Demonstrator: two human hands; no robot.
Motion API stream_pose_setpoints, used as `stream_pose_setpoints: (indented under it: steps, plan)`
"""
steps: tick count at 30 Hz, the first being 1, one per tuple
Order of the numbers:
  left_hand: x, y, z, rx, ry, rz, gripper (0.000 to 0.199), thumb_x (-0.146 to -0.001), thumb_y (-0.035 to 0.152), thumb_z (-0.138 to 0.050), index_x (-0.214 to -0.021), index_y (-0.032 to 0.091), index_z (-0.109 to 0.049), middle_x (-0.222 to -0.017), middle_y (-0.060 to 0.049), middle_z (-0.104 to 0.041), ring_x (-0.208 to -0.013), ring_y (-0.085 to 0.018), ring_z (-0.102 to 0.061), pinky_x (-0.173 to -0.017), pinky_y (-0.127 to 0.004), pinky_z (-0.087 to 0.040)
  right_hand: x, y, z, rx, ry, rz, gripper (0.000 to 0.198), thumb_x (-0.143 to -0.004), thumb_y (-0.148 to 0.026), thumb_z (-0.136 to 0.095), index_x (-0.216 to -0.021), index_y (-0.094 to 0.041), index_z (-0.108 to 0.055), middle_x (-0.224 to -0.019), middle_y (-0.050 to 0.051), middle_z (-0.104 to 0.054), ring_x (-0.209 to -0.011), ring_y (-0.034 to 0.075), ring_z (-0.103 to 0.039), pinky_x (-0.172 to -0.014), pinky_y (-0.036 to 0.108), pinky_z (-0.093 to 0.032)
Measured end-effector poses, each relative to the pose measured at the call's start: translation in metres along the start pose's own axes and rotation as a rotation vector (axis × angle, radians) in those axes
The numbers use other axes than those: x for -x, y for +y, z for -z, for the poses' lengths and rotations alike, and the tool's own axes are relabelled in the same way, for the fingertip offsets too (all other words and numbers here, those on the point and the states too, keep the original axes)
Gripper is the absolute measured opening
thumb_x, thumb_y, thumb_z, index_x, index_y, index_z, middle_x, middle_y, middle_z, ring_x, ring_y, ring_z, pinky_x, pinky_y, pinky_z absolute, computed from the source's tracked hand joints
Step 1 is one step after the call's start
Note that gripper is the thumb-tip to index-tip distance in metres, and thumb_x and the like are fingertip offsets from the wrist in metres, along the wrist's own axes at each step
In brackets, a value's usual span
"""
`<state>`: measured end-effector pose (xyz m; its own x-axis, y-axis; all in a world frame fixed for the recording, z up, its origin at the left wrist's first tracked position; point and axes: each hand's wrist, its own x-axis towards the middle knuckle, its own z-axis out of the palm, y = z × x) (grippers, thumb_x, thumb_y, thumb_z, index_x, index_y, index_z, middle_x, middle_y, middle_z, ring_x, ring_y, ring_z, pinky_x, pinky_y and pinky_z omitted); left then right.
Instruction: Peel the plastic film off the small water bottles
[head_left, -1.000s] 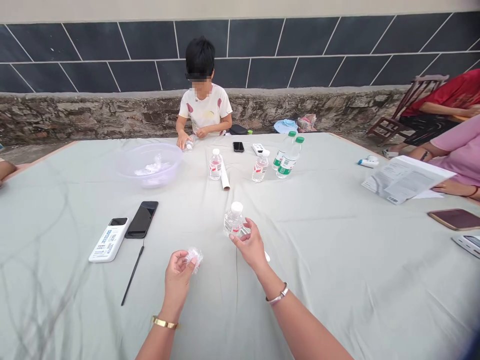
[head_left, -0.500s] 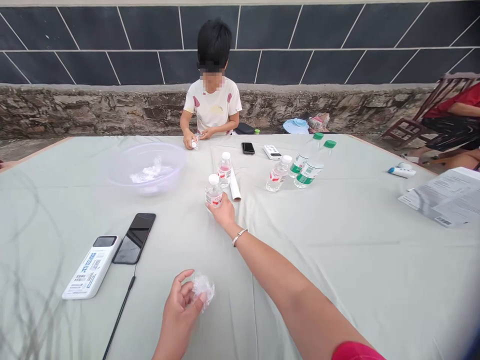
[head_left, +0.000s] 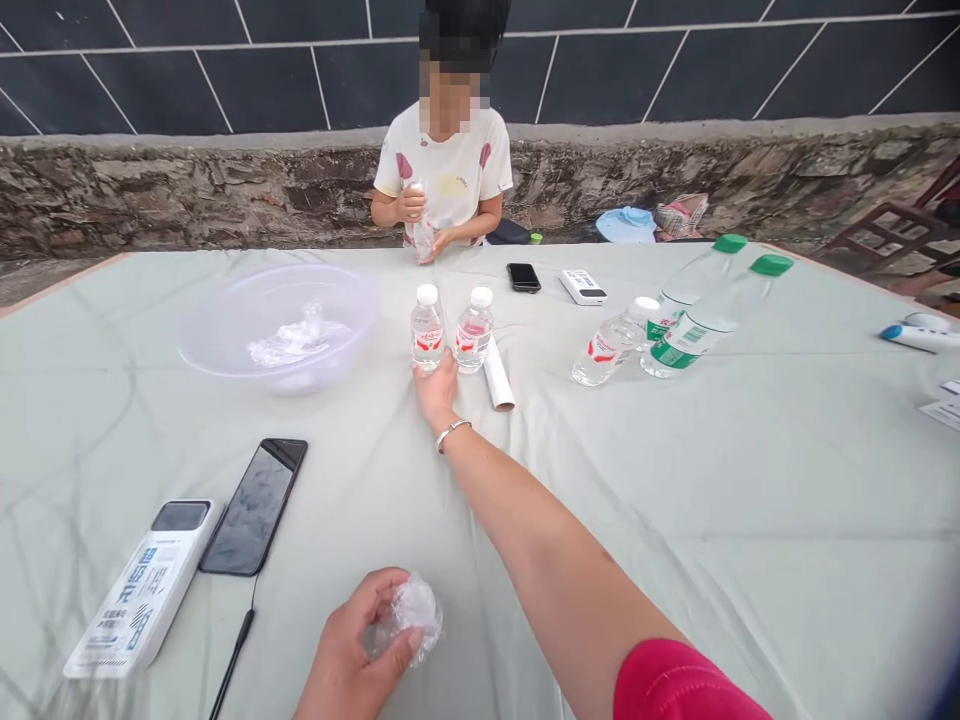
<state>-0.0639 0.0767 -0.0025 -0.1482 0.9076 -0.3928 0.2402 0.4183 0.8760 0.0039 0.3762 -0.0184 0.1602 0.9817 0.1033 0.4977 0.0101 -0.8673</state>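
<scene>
Near the front edge, my left hand (head_left: 367,640) curls its fingers and thumb around a crumpled ball of clear plastic wrap (head_left: 416,612). My right hand (head_left: 437,388) reaches forward, closed on the lower part of a small water bottle (head_left: 427,330) with a white cap. That bottle stands upright on the table. Just right of it, apart from my hand, is a second small bottle (head_left: 474,332) with the same red and white label. A white cardboard tube (head_left: 498,378) lies beside the second bottle.
A translucent basin (head_left: 195,345) holds crumpled plastic wrap. A black phone (head_left: 255,510) and white power bank (head_left: 142,590) lie left. Another small bottle (head_left: 609,345) and green-capped bottles (head_left: 690,340) stand right. Across the table, a person (head_left: 450,170) holds a plastic-wrapped bottle.
My right hand has moved the small bottle forward, level with and left of the second one. My left hand keeps the plastic wrap. The person opposite has raised their bottle. The view has shifted.
</scene>
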Motion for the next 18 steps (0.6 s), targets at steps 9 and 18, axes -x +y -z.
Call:
stream_pose_setpoints:
  steps: [9, 18]
  plan:
    - [-0.084, 0.101, 0.07, 0.187, 0.389, -0.13, 0.029, -0.065, 0.031, -0.073, -0.089, 0.019, -0.063, -0.079, 0.001, -0.058, -0.063, -0.014, -0.056, -0.063, -0.031, -0.05, 0.111, 0.045, 0.053, -0.047, -0.281, 0.328, 0.045, -0.077, -0.014, -0.048, -0.122, -0.021, -0.048, -0.124, 0.01, -0.048, -0.078, 0.016, -0.058, -0.08, 0.037, -0.051]
    - [-0.149, 0.184, 0.129, 0.748, 0.332, -0.072, 0.036, -0.095, 0.034, -0.037, -0.121, 0.011, -0.029, -0.136, -0.021, -0.031, -0.102, -0.014, -0.059, -0.084, -0.035, -0.052, 0.115, 0.04, 0.053, 0.172, -0.32, 0.345, 0.045, -0.079, -0.012, -0.044, -0.123, -0.019, -0.048, -0.12, 0.008, -0.052, -0.102, 0.02, -0.054, -0.095, 0.038, -0.045]
